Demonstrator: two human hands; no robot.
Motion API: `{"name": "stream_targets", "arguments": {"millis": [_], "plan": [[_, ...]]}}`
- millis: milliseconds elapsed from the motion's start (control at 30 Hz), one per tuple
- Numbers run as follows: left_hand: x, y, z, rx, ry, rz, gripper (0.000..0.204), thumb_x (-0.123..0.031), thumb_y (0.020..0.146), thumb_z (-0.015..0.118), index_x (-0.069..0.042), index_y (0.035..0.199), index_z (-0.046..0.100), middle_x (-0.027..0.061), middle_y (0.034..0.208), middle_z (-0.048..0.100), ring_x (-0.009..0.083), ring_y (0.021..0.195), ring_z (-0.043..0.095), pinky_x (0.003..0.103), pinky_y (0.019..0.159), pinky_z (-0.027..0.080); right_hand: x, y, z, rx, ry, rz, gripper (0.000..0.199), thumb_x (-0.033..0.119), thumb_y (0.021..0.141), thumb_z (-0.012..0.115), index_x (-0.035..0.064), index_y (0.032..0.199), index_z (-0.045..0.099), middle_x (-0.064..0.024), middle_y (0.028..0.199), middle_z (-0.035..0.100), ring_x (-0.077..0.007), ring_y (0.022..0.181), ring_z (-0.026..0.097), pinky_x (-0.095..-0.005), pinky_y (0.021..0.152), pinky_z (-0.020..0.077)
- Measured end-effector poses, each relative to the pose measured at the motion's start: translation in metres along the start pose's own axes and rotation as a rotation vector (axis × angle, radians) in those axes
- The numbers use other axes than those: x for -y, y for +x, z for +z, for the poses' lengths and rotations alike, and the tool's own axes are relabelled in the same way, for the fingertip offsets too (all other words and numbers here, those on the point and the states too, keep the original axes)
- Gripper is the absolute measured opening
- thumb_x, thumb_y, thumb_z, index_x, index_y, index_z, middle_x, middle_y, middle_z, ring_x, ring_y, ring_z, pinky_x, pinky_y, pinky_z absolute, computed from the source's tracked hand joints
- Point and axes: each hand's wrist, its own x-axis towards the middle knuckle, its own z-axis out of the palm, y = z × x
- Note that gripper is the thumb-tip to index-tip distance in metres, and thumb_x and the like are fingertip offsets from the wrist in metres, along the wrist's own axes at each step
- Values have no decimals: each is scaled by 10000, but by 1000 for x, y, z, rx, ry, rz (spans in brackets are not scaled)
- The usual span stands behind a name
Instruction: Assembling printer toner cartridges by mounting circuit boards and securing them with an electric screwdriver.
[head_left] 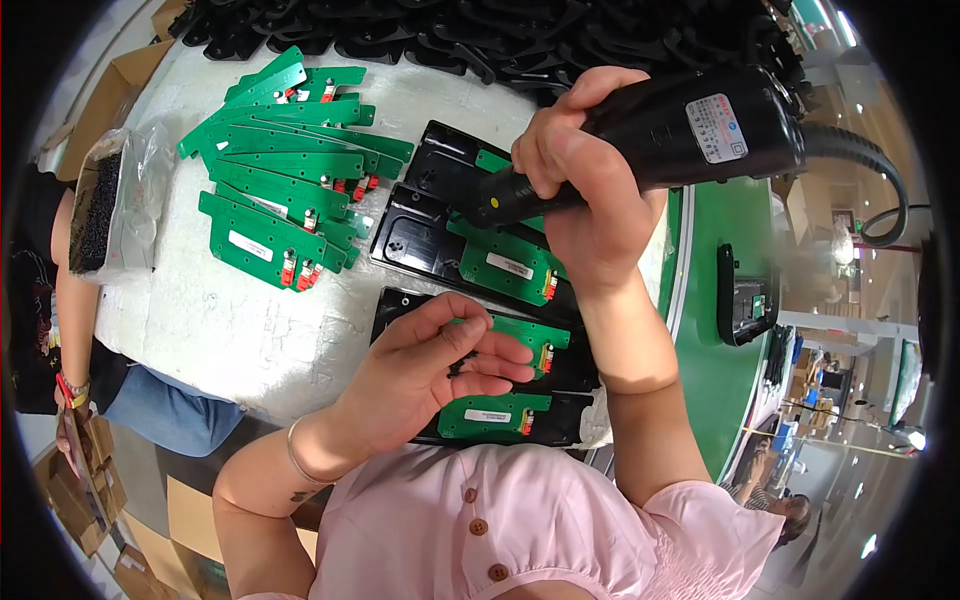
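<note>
My right hand [590, 170] is wrapped round a black corded electric screwdriver [650, 135]. Its nose points down left at a black plastic housing [415, 225] with a green circuit board [505, 260] in it; the tip is hard to make out against the black. Below, my left hand [430, 365] hovers palm up over the nearer housings, thumb and forefinger pressed together and the other fingers curled. Dark specks show by its fingers, too small to name. Another green board [490, 416] lies in the nearest housing.
Loose green boards [285, 160] lie fanned on the white foam-like surface [190, 340]. A plastic-lined box of small black pieces [100, 210] stands left, by another person's arm [75, 320]. Black plastic parts [420, 35] pile up behind. Rightward, a green bench [705, 330] carries another housing [745, 295].
</note>
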Motion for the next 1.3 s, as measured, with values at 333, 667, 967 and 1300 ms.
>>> {"name": "stream_targets", "arguments": {"millis": [333, 667, 967, 1300], "plan": [[-2, 4, -11, -103, -49, 101, 202, -131, 876, 552, -35, 1052, 578, 60, 943, 619, 116, 834, 593, 225, 752, 494, -4, 3, 8, 107, -32, -34, 195, 6, 722, 523, 43, 887, 425, -63, 632, 495, -123, 500, 438, -289, 526, 405], [-5, 11, -25, -122, -210, 184, 183, -190, 886, 540, -52, 998, 583, 32, 910, 611, 83, 807, 582, 185, 710, 496, 29, -10, 13, 0, 14, -81, 246, 59, 724, 449, 42, 968, 426, 2, 593, 394, -100, 479, 377, -254, 514, 331], [-1, 16, -16, -52, -187, 158, 179, -212, 879, 552, -49, 943, 591, 26, 873, 604, 81, 772, 575, 181, 685, 495, 84, -34, 0, 168, 287, -228, 275, 38, 698, 613, 146, 792, 379, 80, 533, 507, -36, 447, 503, -155, 461, 386], [3, 21, -20, 95, -213, 54, 243, -256, 885, 540, -42, 993, 579, 41, 913, 599, 104, 798, 574, 230, 744, 489, 83, -38, -5, 153, 283, -201, 269, 35, 696, 608, 147, 796, 385, 81, 535, 498, -32, 447, 498, -154, 456, 382]]}}
